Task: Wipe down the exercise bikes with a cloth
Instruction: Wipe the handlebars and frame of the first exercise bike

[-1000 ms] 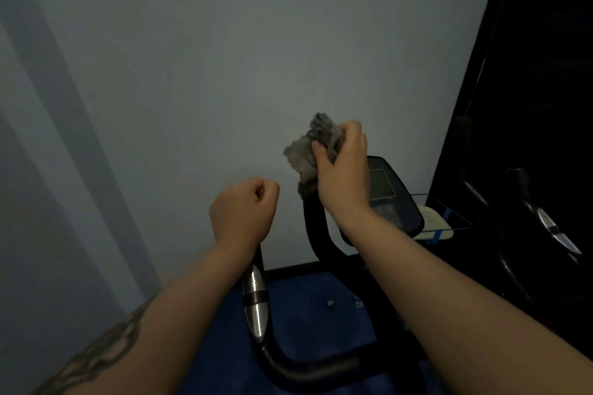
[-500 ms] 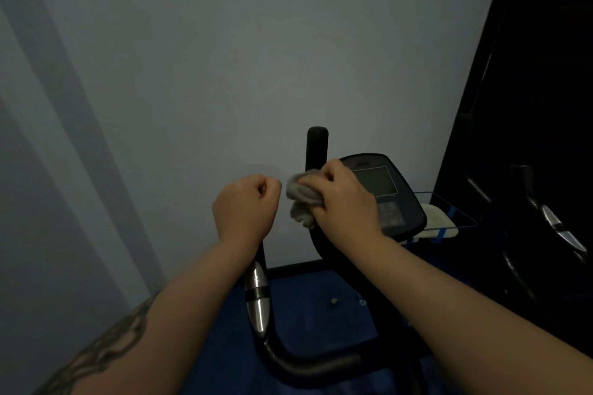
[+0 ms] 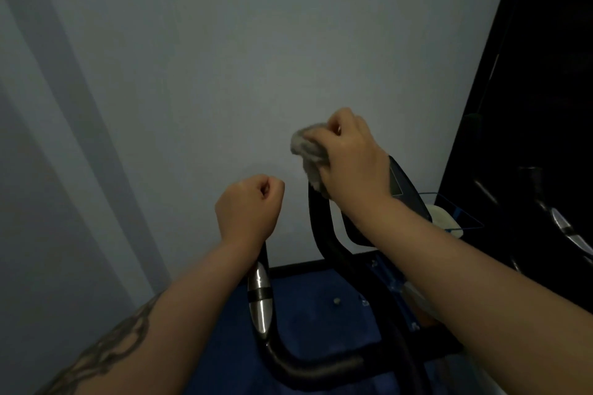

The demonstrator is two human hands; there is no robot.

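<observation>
The room is dim. A plain pale wall [image 3: 224, 74] fills most of the view, with soft grey bands of shadow down its left part. Below the wall runs a dark strip, and the floor is covered by a blue mat [image 3: 321, 314]. To the right of the wall stands a big dark panel [image 3: 529, 106], and dim shapes of another machine show in it.

An exercise bike [image 3: 324, 240] stands in front of the wall. Its black handlebar curves up on two sides. The left side has a shiny silver sensor pad [image 3: 260, 301]. The bike's console [image 3: 407, 192] sits to the right of the right handlebar post, partly hidden by the arm.

The left hand [image 3: 248, 208] is curled tight round the top of the left handlebar. The right hand [image 3: 349, 154] holds a bunched grey cloth [image 3: 309, 151], with its grip wrapped round the cloth at the top of the right handlebar post. The cloth covers the tip of the post.

Half a second ago the right hand and cloth were lower on that post, beside the console, and the bare black tip stuck up above them. Now they are up at the tip and it is hidden. The left hand has stayed in the same place.
</observation>
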